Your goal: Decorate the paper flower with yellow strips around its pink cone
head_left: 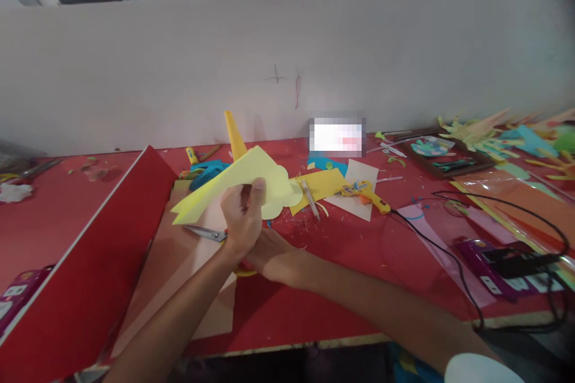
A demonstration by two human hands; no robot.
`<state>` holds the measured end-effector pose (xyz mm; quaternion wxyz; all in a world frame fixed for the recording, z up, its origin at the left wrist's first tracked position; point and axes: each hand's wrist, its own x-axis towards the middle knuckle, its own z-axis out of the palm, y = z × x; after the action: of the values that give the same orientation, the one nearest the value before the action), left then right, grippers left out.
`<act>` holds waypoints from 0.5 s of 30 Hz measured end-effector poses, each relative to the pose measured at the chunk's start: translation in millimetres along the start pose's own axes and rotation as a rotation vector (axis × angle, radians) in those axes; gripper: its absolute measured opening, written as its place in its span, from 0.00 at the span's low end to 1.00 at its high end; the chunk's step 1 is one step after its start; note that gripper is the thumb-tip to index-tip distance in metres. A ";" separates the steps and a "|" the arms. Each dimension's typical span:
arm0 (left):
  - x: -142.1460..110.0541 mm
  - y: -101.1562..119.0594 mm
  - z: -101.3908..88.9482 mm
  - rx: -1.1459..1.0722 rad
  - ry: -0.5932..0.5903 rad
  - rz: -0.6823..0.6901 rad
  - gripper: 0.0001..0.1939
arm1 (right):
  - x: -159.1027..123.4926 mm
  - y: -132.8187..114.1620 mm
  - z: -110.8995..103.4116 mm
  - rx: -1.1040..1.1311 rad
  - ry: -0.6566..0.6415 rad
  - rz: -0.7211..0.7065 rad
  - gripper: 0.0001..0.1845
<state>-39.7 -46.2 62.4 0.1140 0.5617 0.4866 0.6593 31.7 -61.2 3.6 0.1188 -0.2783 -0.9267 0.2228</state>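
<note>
My left hand [244, 212] pinches a folded sheet of pale yellow paper [224, 185] between thumb and fingers, above the table. The paper's left end is a folded point, and its right end has a rounded, scalloped edge. Crossing behind the left wrist, my right hand [272, 251] is closed round the handles of a pair of scissors [206, 233]. Their grey blades stick out to the left, below the paper. Part of a yellow handle loop shows under the hands; the right fingers are mostly hidden.
A hot glue gun [366, 191] lies right of the hands, its black cord running to a purple power strip [483, 266]. A red board [90, 275] stands upright at left. Yellow paper [326, 187], a white pen [311, 200] and scraps lie behind. A pale partition [179, 72] closes the back.
</note>
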 end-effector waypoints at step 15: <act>30.5 63.0 10.5 -0.300 -0.045 -0.037 0.22 | -101.2 43.6 -34.5 0.811 0.187 0.244 0.19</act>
<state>-16.2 -51.1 129.0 0.2194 0.5440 0.3902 0.7097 146.5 -74.2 3.1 0.2749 -0.3356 -0.7098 0.5550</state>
